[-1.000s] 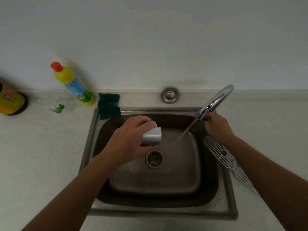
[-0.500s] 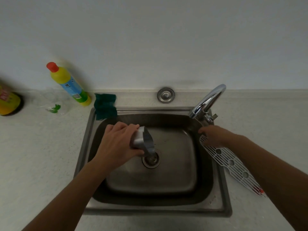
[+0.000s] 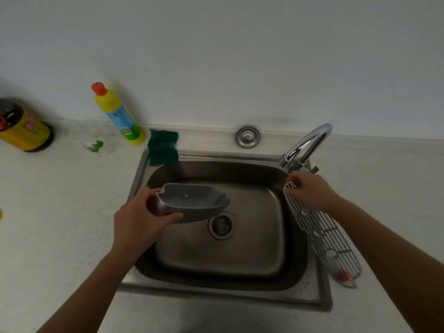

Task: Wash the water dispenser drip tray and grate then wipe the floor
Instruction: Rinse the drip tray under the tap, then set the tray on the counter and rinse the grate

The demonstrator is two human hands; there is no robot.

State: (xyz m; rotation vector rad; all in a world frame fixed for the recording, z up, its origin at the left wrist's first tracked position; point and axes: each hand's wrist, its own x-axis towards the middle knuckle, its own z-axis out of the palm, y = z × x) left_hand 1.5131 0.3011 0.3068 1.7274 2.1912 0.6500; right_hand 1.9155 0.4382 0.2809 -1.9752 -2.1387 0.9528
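My left hand (image 3: 139,222) grips the left end of the grey drip tray (image 3: 194,200), held level with its open side up over the left half of the steel sink (image 3: 254,258). The white slotted grate (image 3: 324,239) lies along the sink's right rim, reaching onto the counter. My right hand (image 3: 312,191) rests on the grate's far end, fingers curled over it just below the tap's base. No water runs from the tap (image 3: 305,145).
A green scouring pad (image 3: 163,150) hangs over the sink's back left corner. A yellow detergent bottle (image 3: 117,114) with a red cap and a dark bottle (image 3: 21,128) stand on the counter at the left. A metal plug (image 3: 247,137) sits behind the sink.
The water has stopped running. My right hand left the tap and came down onto the grate's end. My left hand turned the drip tray from tilted to open side up.
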